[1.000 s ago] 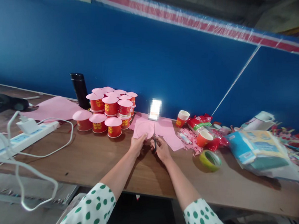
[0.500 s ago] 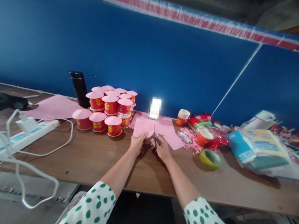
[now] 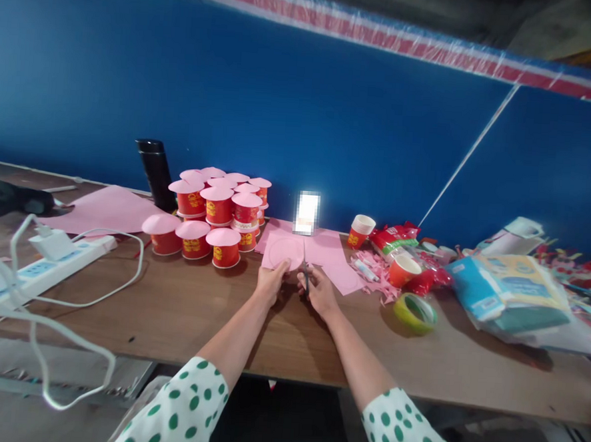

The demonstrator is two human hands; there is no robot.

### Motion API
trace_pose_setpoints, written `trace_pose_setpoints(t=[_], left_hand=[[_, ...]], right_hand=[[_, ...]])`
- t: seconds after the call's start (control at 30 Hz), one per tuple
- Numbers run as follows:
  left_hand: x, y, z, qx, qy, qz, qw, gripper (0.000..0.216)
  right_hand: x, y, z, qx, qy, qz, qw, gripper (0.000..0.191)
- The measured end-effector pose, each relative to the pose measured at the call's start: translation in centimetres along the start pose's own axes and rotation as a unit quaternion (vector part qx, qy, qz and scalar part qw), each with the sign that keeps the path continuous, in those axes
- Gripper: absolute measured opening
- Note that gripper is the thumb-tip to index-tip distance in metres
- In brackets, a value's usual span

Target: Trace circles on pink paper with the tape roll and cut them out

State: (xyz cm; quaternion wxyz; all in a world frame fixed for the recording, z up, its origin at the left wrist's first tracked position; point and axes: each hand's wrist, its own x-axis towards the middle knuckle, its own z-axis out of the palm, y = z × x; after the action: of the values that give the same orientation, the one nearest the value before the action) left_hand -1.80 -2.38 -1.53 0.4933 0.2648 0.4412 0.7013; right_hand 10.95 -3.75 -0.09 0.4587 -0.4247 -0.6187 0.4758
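Note:
My left hand [image 3: 272, 279] pinches the lower edge of a piece of pink paper [image 3: 283, 252], which has a round outline drawn on it. In my right hand [image 3: 317, 290] is a pair of scissors [image 3: 306, 272], its blades pointing away from me at the paper's right edge. Whether the blades are parted is too small to tell. More pink sheets [image 3: 326, 248] lie on the table behind and to the right of my hands. To the left stand several stacked red paper cups [image 3: 219, 210] topped with pink paper cones [image 3: 223, 236].
A black bottle [image 3: 154, 172] stands behind the cups. At left are a white power strip [image 3: 47, 272] and looping cables. On the right are stacked cups [image 3: 361, 232], pink scraps [image 3: 380, 273], green tape [image 3: 416, 315] and a blue package [image 3: 511, 294]. A blue wall [image 3: 302, 115] closes the back.
Almost nothing differs. Both hands keep their places, with the paper and scissors shifted only very slightly.

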Motion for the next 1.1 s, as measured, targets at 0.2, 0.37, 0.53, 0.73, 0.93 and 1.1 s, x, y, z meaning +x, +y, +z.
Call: trace_pose_setpoints(t=[0.2,0.37,0.53,0.73,0.93,1.1], left_hand=[[0.0,-0.01,-0.04,0.003,-0.005,0.005,1.0,0.034],[0.29,-0.41,-0.19,0.006,-0.004,0.008,1.0,0.034],[0.36,-0.56,-0.22,0.001,-0.011,0.011,1.0,0.036],[0.26,-0.43,-0.17,-0.004,-0.013,0.006,1.0,0.04],[0.16,-0.19,-0.1,-0.009,-0.005,0.0,1.0,0.036],[-0.11,0.2,0.1,-0.021,-0.007,0.001,1.0,0.034]], right_hand=[[0.08,0.3,-0.02,-0.003,0.004,-0.006,1.0,0.033],[0.01,0.09,-0.01,0.003,-0.001,0.004,1.0,0.033],[-0.11,-0.3,-0.02,0.014,-0.004,0.013,1.0,0.034],[-0.06,-0.28,0.04,0.009,-0.003,0.009,1.0,0.034],[0.03,0.07,-0.08,-0.004,0.001,-0.003,1.0,0.033],[0.11,0.27,-0.15,-0.014,0.005,-0.005,1.0,0.033]])
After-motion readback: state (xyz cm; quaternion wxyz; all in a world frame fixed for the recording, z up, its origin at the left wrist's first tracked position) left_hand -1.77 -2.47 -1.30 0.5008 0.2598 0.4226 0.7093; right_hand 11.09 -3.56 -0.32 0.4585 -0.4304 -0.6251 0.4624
